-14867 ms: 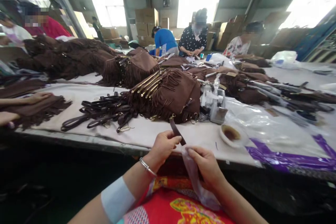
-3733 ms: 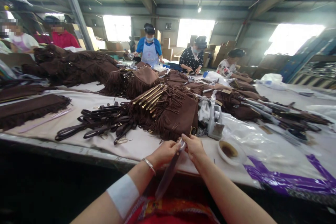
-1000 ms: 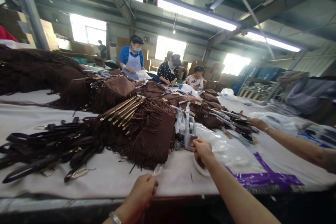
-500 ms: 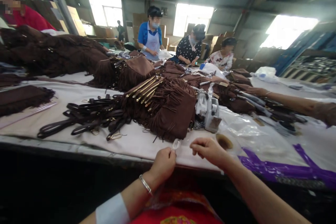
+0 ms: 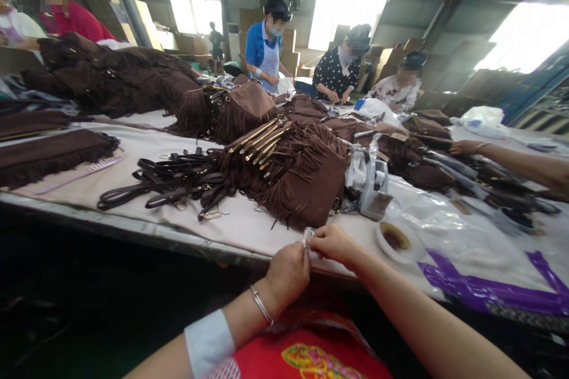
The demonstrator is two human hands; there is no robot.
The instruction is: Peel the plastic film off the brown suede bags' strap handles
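Note:
My left hand [image 5: 288, 269] is closed, pinching a small clear, whitish loop [image 5: 308, 234] between thumb and finger at the table's front edge. The fingertips of my right hand [image 5: 333, 244] are closed on the loop's right side. I cannot tell what the loop is made of. Just beyond my hands lies a stack of brown fringed bags [image 5: 306, 183] with gold zippers. Dark brown straps [image 5: 178, 180] with gold-coloured buckles lie to its left. Right of the bags are a tape dispenser [image 5: 376, 192] and a tape roll [image 5: 415, 247] with a brown core.
More brown bags [image 5: 111, 77] are heaped at the back left. Clear plastic [image 5: 444, 219] and purple plastic strips [image 5: 489, 287] lie at right. A co-worker's arm [image 5: 511, 160] reaches in from the right. Several people work across the table [image 5: 142, 118].
My right hand has moved left from beside the loop to close its fingertips on it. The view has shifted, so the table appears farther right.

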